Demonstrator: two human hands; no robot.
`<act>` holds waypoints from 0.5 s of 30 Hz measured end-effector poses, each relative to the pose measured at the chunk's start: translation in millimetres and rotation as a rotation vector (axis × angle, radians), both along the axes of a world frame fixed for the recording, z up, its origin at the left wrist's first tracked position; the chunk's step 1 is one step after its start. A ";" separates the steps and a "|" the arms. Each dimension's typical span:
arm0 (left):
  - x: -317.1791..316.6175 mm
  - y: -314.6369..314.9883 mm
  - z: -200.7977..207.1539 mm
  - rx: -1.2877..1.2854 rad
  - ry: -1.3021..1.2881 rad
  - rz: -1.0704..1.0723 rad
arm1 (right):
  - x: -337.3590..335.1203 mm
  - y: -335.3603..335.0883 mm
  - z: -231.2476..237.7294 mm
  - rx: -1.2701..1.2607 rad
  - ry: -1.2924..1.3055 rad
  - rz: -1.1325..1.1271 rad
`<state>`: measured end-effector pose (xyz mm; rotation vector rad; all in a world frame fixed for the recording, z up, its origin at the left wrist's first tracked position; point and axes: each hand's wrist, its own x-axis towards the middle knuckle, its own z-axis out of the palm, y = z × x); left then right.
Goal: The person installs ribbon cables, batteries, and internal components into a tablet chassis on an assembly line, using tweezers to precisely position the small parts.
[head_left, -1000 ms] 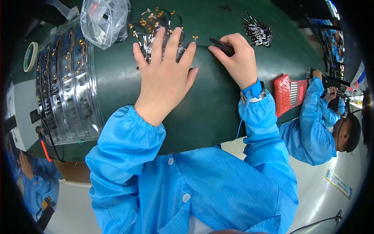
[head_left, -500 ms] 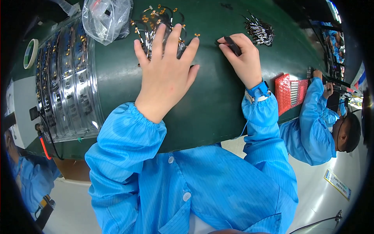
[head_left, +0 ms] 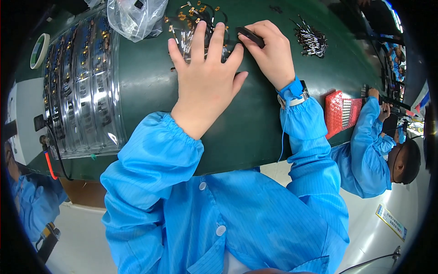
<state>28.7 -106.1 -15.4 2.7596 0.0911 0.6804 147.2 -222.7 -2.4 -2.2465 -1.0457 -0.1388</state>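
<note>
My left hand (head_left: 205, 77) lies palm down with its fingers spread over a loose heap of small flex cables (head_left: 183, 39). These are thin black and white strips with gold-orange ends, and my fingers cover part of them. Just right of the heap, my right hand (head_left: 271, 52) pinches a short, dark tool, a black tweezers-like tool (head_left: 251, 36). Its tip points left, close to the left index finger; whether it holds a part is too small to tell. Farther right lies a second, tighter bunch of black and white strips (head_left: 311, 39).
Clear plastic trays (head_left: 86, 91) of parts stand at left, beside a tape roll (head_left: 39, 51). A clear plastic bag (head_left: 137, 18) sits behind. Red bubble wrap (head_left: 334, 114) lies at right, near a co-worker in blue (head_left: 365, 146). A blue wrist strap's cord (head_left: 284, 132) hangs from my right wrist.
My right hand has moved left with the black tool, up to the heap's right edge. My left hand stays spread over the heap. The whole view has shifted slightly.
</note>
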 end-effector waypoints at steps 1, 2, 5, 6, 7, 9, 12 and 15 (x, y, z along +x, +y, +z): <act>0.3 -0.4 0.2 0.015 -0.009 0.010 | -0.5 0.5 0.6 0.000 0.000 0.003; 0.0 -1.3 0.1 0.014 -0.008 0.012 | -1.6 0.1 1.4 0.017 0.006 -0.001; -0.5 -3.2 0.3 0.035 0.089 0.031 | -3.5 -2.5 2.7 0.040 0.020 -0.003; 0.1 -2.7 0.0 0.033 0.089 0.036 | -4.0 -2.5 2.9 0.049 0.027 -0.007; 0.5 -2.0 -0.9 0.016 0.042 0.019 | -5.3 -1.6 3.1 0.042 0.029 -0.018; 0.1 -1.2 -1.6 -0.002 -0.003 0.006 | -5.5 0.6 2.6 0.028 -0.012 -0.014; 0.3 -1.9 -0.7 -0.004 -0.002 0.000 | -6.8 0.2 3.8 0.013 -0.036 -0.026; -0.5 -1.7 -1.3 -0.011 -0.003 0.000 | -7.2 -0.9 2.2 0.016 -0.049 -0.018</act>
